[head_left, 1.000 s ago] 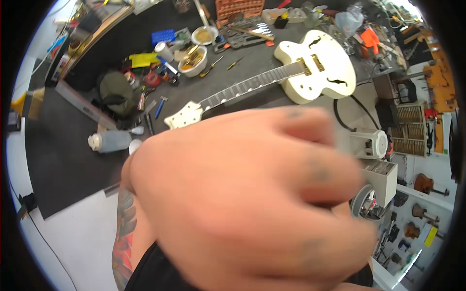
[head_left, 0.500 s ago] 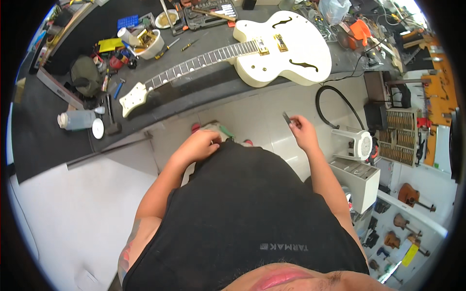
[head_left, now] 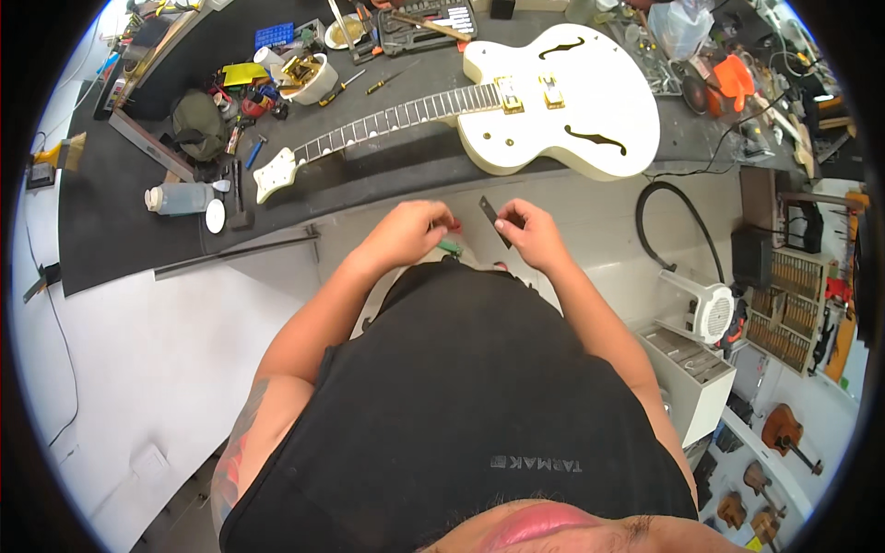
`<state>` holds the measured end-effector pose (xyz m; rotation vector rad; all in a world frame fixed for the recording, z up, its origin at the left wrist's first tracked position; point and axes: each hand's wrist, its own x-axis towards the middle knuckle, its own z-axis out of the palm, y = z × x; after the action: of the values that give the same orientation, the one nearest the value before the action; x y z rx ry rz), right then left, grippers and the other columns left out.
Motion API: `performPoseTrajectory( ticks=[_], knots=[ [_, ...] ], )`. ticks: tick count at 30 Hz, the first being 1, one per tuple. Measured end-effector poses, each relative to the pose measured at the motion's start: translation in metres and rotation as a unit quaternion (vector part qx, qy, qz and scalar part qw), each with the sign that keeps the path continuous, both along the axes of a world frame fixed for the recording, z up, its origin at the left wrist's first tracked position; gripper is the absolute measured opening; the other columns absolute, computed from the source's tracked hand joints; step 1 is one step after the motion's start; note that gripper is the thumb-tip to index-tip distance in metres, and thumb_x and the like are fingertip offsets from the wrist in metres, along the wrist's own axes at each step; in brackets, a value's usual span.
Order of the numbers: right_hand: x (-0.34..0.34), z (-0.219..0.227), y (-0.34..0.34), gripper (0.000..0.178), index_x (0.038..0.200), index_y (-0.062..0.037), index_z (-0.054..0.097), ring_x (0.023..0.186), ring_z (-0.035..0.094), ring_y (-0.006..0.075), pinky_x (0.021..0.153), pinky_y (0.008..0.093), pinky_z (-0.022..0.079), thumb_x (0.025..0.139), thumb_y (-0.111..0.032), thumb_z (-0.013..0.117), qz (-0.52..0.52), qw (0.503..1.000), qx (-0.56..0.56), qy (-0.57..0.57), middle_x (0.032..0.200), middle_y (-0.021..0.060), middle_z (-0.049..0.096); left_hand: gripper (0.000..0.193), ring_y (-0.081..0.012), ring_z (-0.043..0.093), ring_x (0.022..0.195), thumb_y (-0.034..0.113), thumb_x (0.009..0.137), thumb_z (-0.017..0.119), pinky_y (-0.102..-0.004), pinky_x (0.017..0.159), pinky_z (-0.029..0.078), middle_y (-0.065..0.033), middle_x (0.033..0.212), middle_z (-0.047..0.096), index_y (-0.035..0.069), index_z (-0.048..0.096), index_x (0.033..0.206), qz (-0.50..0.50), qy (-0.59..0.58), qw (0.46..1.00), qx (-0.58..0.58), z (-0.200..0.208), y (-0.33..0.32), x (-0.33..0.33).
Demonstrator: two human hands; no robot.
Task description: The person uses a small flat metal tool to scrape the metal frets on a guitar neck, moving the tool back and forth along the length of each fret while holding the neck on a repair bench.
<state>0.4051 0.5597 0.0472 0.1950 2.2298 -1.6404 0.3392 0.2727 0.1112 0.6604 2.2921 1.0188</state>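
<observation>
My right hand (head_left: 532, 235) pinches a narrow, flat dark strip (head_left: 488, 210) between thumb and fingers, in front of my body. The strip looks like a thin piece of metal; its exact kind cannot be made out. Facing it, my left hand (head_left: 412, 232) is loosely curled, with a gap between thumb and fingers and nothing visible in it. Both hands are apart from the bench (head_left: 387, 184). Beyond them, a white hollow-body guitar (head_left: 525, 134) with f-shaped holes and gold pickups lies on the bench, its headstock (head_left: 276, 175) pointing left.
Left on the bench are a hammer (head_left: 241, 217), a clear bottle (head_left: 180, 198), and a white tub (head_left: 318, 83) of parts. Screwdrivers (head_left: 341, 88) and an open tool case (head_left: 429, 28) sit behind the neck. On the right stand a black hose (head_left: 643, 221) and a white machine (head_left: 705, 309).
Both hands have come closer together, the right moving left with the strip. My left hand has moved slightly right and up, its fingers lifting off my shirt. The whole view has shifted.
</observation>
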Motion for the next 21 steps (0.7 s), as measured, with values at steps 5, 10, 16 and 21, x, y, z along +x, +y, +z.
performPoseTrajectory(
  ticks=[5, 10, 16, 21],
  knots=[
    [0.018, 0.003, 0.016, 0.01, 0.116, -0.0056, 0.076, 0.099, 0.071, 0.0132, 0.094, 0.0338, 0.058, 0.108, -0.008, 0.081, -0.06, 0.909, -0.4, -0.097, 0.107, 0.0003, 0.079, 0.026, -0.0177, 0.073, 0.111, 0.016, 0.113, 0.071, -0.0382, 0.099, 0.059, -0.0047, 0.123, 0.08, 0.004, 0.078, 0.135, 0.263, -0.427, 0.828, 0.25, -0.025, 0.028, 0.013],
    [0.014, 0.029, 0.018, 0.014, 0.113, -0.0068, 0.08, 0.111, 0.072, 0.0137, 0.102, 0.0348, 0.057, 0.105, -0.014, 0.088, -0.016, 0.864, -0.497, -0.075, 0.116, 0.0013, 0.081, 0.039, -0.0187, 0.069, 0.117, 0.025, 0.115, 0.075, -0.0366, 0.098, 0.059, -0.0045, 0.129, 0.072, 0.003, 0.072, 0.146, 0.12, -0.436, 0.813, 0.367, 0.006, 0.069, 0.01],
    [0.005, 0.041, -0.006, 0.016, 0.117, -0.0068, 0.082, 0.113, 0.071, 0.0137, 0.103, 0.0344, 0.056, 0.105, -0.017, 0.087, -0.065, 0.88, -0.471, 0.001, 0.114, 0.0004, 0.081, 0.017, -0.0175, 0.065, 0.124, 0.016, 0.109, 0.083, -0.0398, 0.109, 0.054, -0.0024, 0.138, 0.064, 0.003, 0.082, 0.119, 0.001, -0.386, 0.837, 0.387, 0.017, 0.062, -0.016],
    [-0.019, 0.035, -0.033, 0.015, 0.116, -0.005, 0.082, 0.109, 0.071, 0.0127, 0.103, 0.0329, 0.054, 0.108, -0.018, 0.082, -0.214, 0.926, -0.31, 0.043, 0.114, 0.0003, 0.08, 0.012, -0.0165, 0.071, 0.111, -0.004, 0.103, 0.076, -0.0333, 0.1, 0.057, -0.0043, 0.124, 0.073, 0.001, 0.081, 0.113, -0.029, -0.208, 0.954, 0.214, 0.048, 0.016, -0.104]
  ],
)
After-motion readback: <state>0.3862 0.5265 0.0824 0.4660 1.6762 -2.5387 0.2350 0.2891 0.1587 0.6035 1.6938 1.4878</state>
